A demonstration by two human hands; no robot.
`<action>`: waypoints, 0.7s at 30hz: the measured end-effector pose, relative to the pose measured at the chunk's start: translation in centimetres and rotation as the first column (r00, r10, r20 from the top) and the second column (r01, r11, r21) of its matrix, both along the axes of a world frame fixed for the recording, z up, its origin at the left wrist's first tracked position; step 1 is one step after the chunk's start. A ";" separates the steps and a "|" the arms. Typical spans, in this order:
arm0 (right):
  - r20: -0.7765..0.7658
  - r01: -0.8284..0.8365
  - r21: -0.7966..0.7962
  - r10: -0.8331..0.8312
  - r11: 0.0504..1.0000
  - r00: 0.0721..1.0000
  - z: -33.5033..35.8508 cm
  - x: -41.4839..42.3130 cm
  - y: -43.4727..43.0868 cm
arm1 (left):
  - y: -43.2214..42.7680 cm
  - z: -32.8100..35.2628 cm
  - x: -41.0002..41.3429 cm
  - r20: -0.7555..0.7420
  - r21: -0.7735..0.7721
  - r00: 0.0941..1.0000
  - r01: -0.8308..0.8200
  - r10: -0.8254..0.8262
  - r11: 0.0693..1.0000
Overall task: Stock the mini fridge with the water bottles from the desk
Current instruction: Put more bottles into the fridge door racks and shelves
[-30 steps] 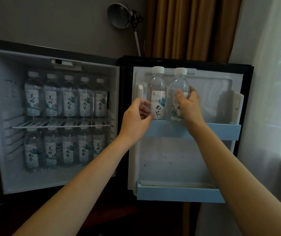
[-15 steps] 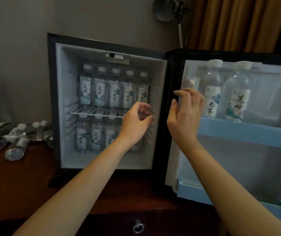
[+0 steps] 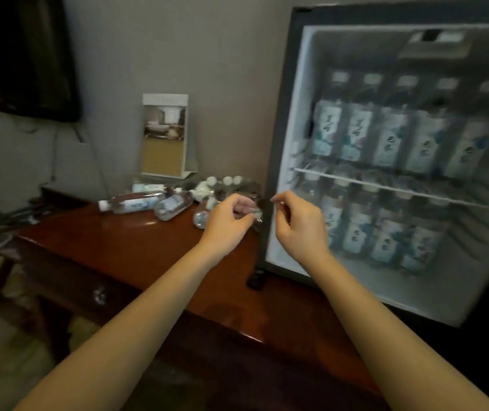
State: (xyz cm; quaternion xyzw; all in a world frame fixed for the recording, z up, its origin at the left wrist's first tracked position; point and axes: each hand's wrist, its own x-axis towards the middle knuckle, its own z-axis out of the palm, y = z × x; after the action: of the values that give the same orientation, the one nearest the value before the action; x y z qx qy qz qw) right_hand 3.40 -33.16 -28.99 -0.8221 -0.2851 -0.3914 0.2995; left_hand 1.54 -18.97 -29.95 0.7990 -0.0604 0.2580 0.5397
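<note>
Two rows of bottles (image 3: 385,140) stand upright in the open fridge (image 3: 284,129), one on the wire shelf (image 3: 385,188) and one on the floor under it. Their labels are white with a blue-green pattern and dark brush-like marks, but blur keeps me from reading any of them. Loose bottles (image 3: 136,203) lie on their sides in a heap on the desk (image 3: 103,247), just left of the fridge and near the wall, and their labels are no clearer. Behind the heap a card (image 3: 164,134) stands upright with a picture of a room on it; I can make out no writing there. Half a second ago my view took in the fridge door with two bottles on its top ledge. Now it has swung left, the door is out of sight, and the heap sits near the middle. My left hand (image 3: 231,216) was in front of the fridge's inside then. Now it is over the desk at the near edge of the heap, fingers loosely curled, and I cannot tell whether the tips touch a bottle. My right hand (image 3: 299,226) was lifted with fingers spread. Now it is before the fridge's left edge, fingers loosely curled, thumb and forefinger close together, holding nothing. Both forearms reach forward, bare.
</note>
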 end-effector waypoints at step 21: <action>-0.683 -0.046 -0.298 -0.179 0.953 0.708 -10.3 20.8 20.3 | 18.9 -8.6 9.3 -0.472 0.037 0.858 -0.213 0.205 0.976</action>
State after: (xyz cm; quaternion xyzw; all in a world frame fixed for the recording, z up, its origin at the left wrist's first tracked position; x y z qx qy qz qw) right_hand 24.24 -12.87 -39.34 -0.9535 -0.1742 -0.0132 0.2455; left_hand 10.88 -0.02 -38.51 0.8350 0.1621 0.1128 0.5137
